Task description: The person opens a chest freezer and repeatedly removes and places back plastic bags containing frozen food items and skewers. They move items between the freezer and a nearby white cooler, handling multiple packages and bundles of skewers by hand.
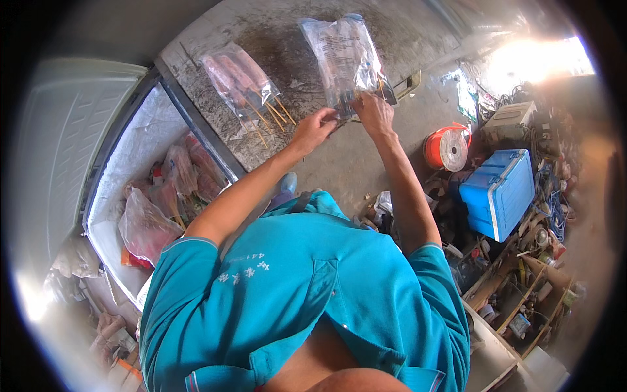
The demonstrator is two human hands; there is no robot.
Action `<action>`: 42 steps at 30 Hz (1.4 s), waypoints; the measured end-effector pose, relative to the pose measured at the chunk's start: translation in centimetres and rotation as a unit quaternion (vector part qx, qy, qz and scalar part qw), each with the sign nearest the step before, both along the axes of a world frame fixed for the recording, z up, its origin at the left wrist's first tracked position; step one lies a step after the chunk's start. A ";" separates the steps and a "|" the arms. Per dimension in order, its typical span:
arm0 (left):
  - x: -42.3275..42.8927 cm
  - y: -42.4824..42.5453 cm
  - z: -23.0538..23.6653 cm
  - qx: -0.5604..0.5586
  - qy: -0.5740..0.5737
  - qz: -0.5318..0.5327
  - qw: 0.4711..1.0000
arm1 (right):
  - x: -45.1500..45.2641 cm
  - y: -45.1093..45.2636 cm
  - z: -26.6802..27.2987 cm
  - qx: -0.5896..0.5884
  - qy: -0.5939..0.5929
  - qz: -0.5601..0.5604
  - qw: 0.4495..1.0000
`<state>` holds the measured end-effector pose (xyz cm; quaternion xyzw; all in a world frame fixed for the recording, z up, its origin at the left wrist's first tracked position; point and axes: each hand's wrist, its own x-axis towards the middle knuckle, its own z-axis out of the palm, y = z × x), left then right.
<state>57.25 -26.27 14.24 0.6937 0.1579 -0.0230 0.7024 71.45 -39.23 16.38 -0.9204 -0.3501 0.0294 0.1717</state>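
Observation:
A clear plastic bag [345, 54] bearing printed writing lies at the front edge of a worn, stained tabletop [289, 63]. My right hand [374, 113] grips its near edge, with thin wooden sticks [381, 85] showing beside the fingers. At the bag's near left corner, my left hand [314, 128] has thumb and fingers pinched on the plastic; the fingertips are partly hidden. The bag's contents are hard to make out under the print and glare. To the left lies another clear bag [235, 73] of pink skewered food, its wooden sticks [274, 115] pointing towards me.
At my left stands an open chest freezer [132, 122] with frosted walls, holding several bagged items [156, 215]. Its raised lid [83, 132] is beyond. On the right are an orange hose reel [448, 147], a blue cooler box [499, 193], and a divided wooden crate [519, 304] amid clutter.

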 end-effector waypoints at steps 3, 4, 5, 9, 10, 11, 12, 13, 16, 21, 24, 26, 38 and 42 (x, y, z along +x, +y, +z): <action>1.3 -0.9 -0.4 -0.022 0.076 -0.046 0.996 | 0.3 0.5 -0.2 0.027 0.054 -0.067 0.996; 1.4 -1.4 0.3 -0.011 0.097 -0.043 0.994 | 0.5 0.4 0.3 0.077 0.108 -0.056 0.990; 1.3 -1.7 0.7 0.000 0.117 -0.041 0.992 | 0.6 0.3 0.8 0.111 0.206 -0.061 0.970; 1.1 -2.5 0.0 -0.010 0.091 0.000 0.996 | 0.8 -1.0 1.0 0.126 0.351 -0.055 0.926; 0.8 -2.5 0.9 0.021 0.110 -0.019 0.994 | 0.7 -1.4 0.7 0.125 0.316 -0.056 0.939; 0.7 -2.4 0.9 0.084 0.078 -0.019 0.993 | 0.9 -1.8 0.5 0.124 0.280 -0.057 0.950; -0.6 -2.4 0.7 0.145 0.056 -0.017 0.988 | -0.1 -2.0 0.7 0.150 0.343 -0.084 0.923; -1.6 -2.6 0.6 0.205 0.033 -0.016 0.978 | -0.4 -1.9 0.8 0.095 0.272 -0.067 0.955; -1.8 -2.4 1.0 0.143 0.022 0.023 0.989 | -0.8 -1.5 1.5 0.018 0.081 -0.062 0.995; -2.0 -1.5 -0.6 0.098 0.071 -0.007 0.993 | -3.7 -0.6 3.0 0.076 0.040 -0.011 0.996; -1.6 -1.6 0.1 0.087 0.012 0.086 0.992 | -4.8 0.7 1.9 -0.091 0.083 0.003 0.992; -1.1 -1.3 0.4 0.075 0.018 0.120 0.990 | -4.7 1.3 0.4 -0.088 0.063 -0.022 0.994; 1.5 0.5 0.3 -0.160 0.073 0.131 0.976 | -2.5 -0.5 3.9 -0.055 0.419 0.077 0.903; 1.5 -0.3 0.6 -0.135 0.091 0.106 0.981 | -4.8 -2.5 1.4 -0.074 0.091 0.055 0.992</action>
